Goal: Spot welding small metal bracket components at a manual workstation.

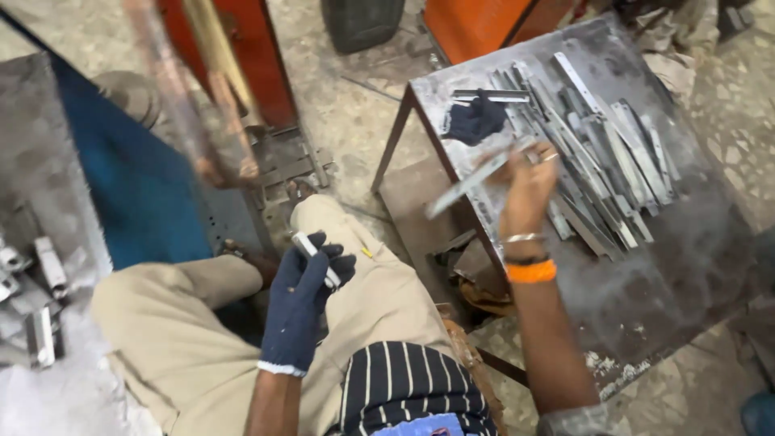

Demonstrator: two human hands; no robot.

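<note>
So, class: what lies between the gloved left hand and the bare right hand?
In the head view, between left hand and right hand lie the person's beige trouser leg and the table edge.

No package, label, sign or screen shows anywhere in this view of the workshop floor.

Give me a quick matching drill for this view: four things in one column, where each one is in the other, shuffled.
Things:
1. left hand
2. right hand
3. dark glove
4. pile of metal strips

Places:
A. spread across the metal table
B. lying alone on the table's near-left part
C. over the lap, gripping a short metal piece
D. raised at the table edge, holding a long strip

Pairs: 1-C, 2-D, 3-B, 4-A
</note>
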